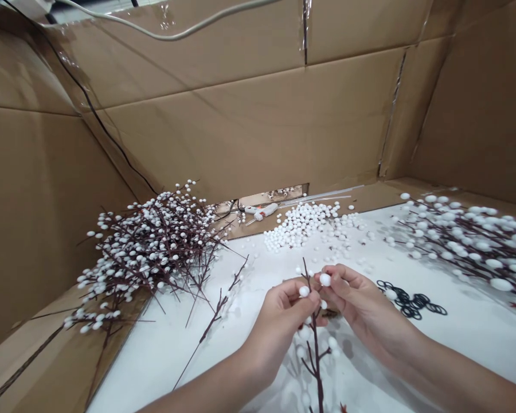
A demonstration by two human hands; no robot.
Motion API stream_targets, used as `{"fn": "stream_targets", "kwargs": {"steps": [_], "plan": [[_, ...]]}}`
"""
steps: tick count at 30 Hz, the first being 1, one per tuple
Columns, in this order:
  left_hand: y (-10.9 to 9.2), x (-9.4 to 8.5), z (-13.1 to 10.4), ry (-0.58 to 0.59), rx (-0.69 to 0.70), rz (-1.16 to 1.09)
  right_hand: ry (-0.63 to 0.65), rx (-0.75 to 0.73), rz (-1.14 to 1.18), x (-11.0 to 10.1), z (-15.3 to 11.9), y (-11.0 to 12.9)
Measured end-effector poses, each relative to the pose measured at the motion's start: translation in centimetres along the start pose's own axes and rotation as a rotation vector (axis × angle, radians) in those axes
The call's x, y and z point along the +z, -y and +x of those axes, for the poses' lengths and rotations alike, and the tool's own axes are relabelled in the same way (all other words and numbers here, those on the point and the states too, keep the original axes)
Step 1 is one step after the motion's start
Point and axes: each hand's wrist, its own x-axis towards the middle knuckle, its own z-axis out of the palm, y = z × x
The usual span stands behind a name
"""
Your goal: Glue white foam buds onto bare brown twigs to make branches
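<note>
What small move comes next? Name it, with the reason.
Probably bring the white berry in the right hand to a bare twig of the upright branch: the left hand is at its upper part, the berry is close by, and some lower twigs look bare.

Cardboard walls point(241, 126) rise behind and at both sides. A pale cable point(172, 38) crosses the top; a black cable point(95, 113) descends at left. Seams bear apparently clear tape point(396, 94).
</note>
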Motion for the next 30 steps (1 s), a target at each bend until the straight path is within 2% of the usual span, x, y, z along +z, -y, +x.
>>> {"fn": "stream_targets", "kwargs": {"steps": [15, 20, 26, 30], "plan": [[0.04, 0.24, 0.17, -0.004, 0.042, -0.008, -0.023, 0.009, -0.019, -0.07, -0.35, -0.17], [-0.23, 0.41, -0.02, -0.008, 0.033, -0.032, -0.026, -0.003, -0.022, 0.11, -0.57, -0.17], [-0.33, 0.63, -0.37, -0.006, 0.001, -0.087, 0.033, -0.025, -0.036, 0.08, -0.71, -0.51], [-0.22, 0.70, -0.62, -0.027, -0.011, -0.113, 0.013, -0.043, -0.016, 0.17, -0.85, -0.78]]}}
